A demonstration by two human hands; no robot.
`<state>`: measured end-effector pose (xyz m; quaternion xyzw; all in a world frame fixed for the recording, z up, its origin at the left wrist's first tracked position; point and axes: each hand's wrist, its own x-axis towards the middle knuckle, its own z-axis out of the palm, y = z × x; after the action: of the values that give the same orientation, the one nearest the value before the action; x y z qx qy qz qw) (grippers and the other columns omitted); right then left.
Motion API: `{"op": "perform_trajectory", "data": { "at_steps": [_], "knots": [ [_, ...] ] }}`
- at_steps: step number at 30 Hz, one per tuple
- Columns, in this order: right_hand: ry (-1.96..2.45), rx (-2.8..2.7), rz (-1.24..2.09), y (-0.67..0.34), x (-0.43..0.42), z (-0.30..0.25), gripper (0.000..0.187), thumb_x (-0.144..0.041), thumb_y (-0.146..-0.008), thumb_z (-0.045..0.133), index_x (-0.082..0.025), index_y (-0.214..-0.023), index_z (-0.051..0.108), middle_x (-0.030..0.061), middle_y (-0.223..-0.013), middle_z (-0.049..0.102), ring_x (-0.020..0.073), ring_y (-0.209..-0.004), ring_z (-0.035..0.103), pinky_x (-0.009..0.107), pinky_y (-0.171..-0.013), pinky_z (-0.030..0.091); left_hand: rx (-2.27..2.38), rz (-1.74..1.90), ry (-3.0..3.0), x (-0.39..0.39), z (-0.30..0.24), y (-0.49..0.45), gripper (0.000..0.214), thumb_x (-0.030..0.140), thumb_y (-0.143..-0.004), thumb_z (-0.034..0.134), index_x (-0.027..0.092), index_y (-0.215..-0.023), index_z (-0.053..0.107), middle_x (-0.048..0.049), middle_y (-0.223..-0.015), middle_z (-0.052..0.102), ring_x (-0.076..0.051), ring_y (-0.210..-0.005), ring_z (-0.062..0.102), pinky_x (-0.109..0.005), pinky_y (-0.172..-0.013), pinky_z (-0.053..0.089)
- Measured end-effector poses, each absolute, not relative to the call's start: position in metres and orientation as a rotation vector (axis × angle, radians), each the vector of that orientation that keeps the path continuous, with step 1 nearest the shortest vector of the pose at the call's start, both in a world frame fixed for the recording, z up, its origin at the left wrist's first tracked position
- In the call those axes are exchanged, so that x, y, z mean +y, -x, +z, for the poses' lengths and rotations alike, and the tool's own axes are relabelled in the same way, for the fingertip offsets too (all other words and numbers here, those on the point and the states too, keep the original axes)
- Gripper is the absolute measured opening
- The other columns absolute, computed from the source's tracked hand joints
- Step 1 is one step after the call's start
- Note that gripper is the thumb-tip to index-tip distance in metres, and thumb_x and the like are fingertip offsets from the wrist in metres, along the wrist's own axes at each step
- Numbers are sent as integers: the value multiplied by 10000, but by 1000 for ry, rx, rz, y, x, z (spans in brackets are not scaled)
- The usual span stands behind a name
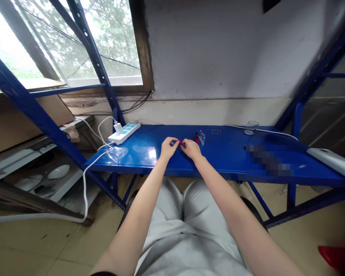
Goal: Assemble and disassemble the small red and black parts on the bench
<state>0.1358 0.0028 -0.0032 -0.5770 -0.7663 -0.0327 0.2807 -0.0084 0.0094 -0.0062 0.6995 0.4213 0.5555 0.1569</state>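
A small red piece (180, 143) is pinched between my two hands above the blue table, too small to name more exactly. My left hand (168, 148), thumb and forefinger curled into a loop, meets its left end. On the other side my right hand (192, 149) closes its fingers around the right end. Just beyond the right hand stand red and black small parts (196, 138). Beside these is a cluster of small clear plastic pieces (202, 138). Farther right, several tiny pieces (216, 131) form rows.
On the blue table (138, 153), a white power strip (124, 132) with a plug and cable lies back left. A clear glass (251, 127) stands back right. A blurred dark object (268, 159) and a white flat object (333, 163) lie right. Blue posts rise at both ends.
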Motion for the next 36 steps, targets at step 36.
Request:
{"op": "perform_trajectory", "data": {
  "at_steps": [36],
  "knots": [
    [1186, -2002, -27, -132, -6, 2, 93, -241, -794, 474, -190, -829, 543, -4, -630, 514, 134, -605, 482, 234, -543, 308, 1305, 1469, -1871, 17, -11, 11, 225, 359, -693, 609, 142, -719, 661, -42, -704, 648, -148, -686, 583, -248, -652, 436]
  ]
}}
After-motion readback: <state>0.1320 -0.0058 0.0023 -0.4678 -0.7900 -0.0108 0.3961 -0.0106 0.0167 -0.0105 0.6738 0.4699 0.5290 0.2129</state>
